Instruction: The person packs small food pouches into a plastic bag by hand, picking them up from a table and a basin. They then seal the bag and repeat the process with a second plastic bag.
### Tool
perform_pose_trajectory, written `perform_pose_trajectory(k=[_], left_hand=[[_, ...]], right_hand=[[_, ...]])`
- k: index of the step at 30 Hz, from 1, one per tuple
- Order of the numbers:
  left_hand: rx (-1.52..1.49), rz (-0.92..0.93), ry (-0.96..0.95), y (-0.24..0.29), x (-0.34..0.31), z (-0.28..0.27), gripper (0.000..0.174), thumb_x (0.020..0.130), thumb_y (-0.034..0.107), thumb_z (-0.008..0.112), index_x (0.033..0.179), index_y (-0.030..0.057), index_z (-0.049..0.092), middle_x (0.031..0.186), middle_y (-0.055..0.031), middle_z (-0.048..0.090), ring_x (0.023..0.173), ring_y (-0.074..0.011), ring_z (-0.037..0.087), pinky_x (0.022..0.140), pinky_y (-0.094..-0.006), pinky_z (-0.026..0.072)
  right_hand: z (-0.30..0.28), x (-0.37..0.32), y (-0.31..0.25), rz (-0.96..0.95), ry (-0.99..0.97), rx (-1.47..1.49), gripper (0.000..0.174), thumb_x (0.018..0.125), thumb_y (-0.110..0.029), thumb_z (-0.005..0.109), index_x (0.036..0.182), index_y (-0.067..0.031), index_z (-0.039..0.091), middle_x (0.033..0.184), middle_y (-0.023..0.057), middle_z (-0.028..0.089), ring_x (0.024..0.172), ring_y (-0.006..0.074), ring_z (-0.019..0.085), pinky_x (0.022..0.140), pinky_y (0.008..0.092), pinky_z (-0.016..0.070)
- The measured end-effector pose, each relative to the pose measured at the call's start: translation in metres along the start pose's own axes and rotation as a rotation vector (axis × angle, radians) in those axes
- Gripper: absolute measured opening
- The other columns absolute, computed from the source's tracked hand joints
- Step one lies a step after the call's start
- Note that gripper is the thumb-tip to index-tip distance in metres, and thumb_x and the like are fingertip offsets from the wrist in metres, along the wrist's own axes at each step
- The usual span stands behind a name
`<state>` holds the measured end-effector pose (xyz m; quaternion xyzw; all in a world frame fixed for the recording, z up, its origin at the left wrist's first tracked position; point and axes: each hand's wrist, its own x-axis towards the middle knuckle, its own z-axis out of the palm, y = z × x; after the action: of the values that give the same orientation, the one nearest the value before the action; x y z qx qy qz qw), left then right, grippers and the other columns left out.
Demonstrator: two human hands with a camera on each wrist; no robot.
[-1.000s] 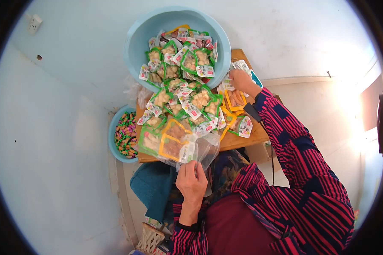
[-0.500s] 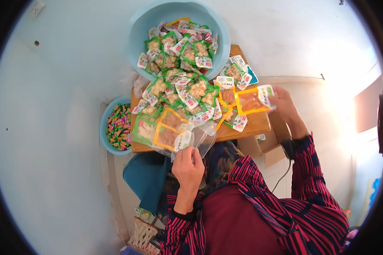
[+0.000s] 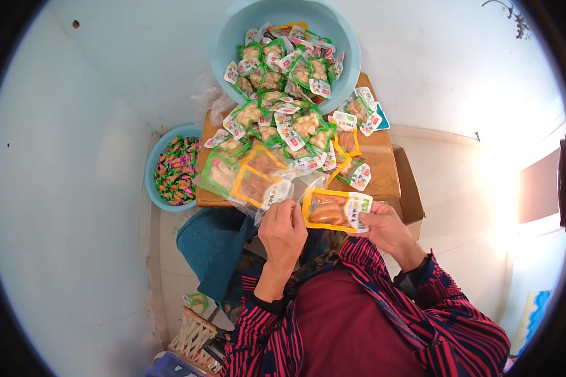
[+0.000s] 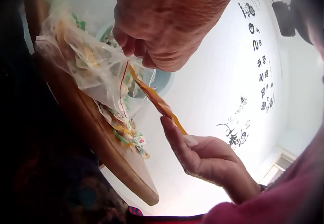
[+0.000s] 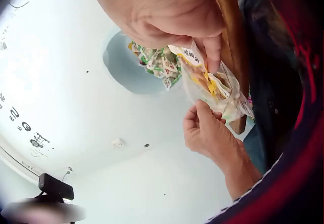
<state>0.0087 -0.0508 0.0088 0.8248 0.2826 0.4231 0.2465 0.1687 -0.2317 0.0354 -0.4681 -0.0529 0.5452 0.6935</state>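
Observation:
In the head view my left hand (image 3: 282, 235) pinches the edge of a clear plastic bag (image 4: 96, 77), which lies at the table's front. Inside the bag are a yellow-edged packet (image 3: 253, 187) and a green-edged packet (image 3: 221, 174). My right hand (image 3: 390, 231) holds another yellow-edged food packet (image 3: 328, 210) by its white end, thumb on top. That packet shows brown pieces through its window and sits right beside the bag's mouth. The left wrist view shows the packet edge-on between the right hand (image 4: 207, 158) and the bag's opening.
On the wooden table (image 3: 380, 160) lies a heap of green-edged packets (image 3: 305, 122), with a few yellow-edged ones at its right. A large blue basin (image 3: 223, 47) of packets stands behind. Lower left is a smaller basin (image 3: 149, 179) of wrapped sweets; a cardboard box (image 3: 409, 182) is at right.
My right hand has picked up a yellow-edged packet from the table's right side and brought it left and toward me, next to the bag. The left hand keeps its hold on the bag.

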Motion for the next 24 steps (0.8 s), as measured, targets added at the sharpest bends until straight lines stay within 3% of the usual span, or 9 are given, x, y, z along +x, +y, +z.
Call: perform_pose_trajectory(k=[9,14,24], left_hand=[[0.022,-0.015,-0.042,0.006,-0.001,-0.004,0.012,0.083,0.004,0.072,0.091,0.0042,0.062,0.078,-0.0107,0.060,0.072,-0.0311,0.063,0.063,-0.0405,0.0518],[-0.035,0.018,0.006,0.002,-0.001,-0.002,0.015,0.081,0.000,0.072,0.092,0.0040,0.064,0.077,-0.0107,0.060,0.066,-0.0298,0.062,0.057,-0.0394,0.0488],[-0.080,0.012,0.017,-0.004,0.000,-0.007,0.014,0.079,-0.002,0.072,0.089,0.0035,0.064,0.076,-0.0125,0.061,0.069,-0.0331,0.062,0.061,-0.0410,0.0499]], right_hand=[[0.047,0.056,0.034,-0.012,0.048,0.085,0.036,0.099,-0.001,0.051,0.135,0.0021,0.050,0.130,0.0144,0.062,0.118,0.0279,0.063,0.102,0.0473,0.0534],[0.060,0.099,0.053,-0.058,-0.004,0.154,0.035,0.096,0.003,0.052,0.131,-0.0023,0.054,0.127,0.0111,0.063,0.112,0.0254,0.065,0.094,0.0439,0.0547],[0.092,0.147,0.066,-0.096,0.081,0.213,0.040,0.095,0.006,0.048,0.135,-0.0007,0.050,0.127,0.0117,0.060,0.111,0.0288,0.063,0.100,0.0459,0.0545]])
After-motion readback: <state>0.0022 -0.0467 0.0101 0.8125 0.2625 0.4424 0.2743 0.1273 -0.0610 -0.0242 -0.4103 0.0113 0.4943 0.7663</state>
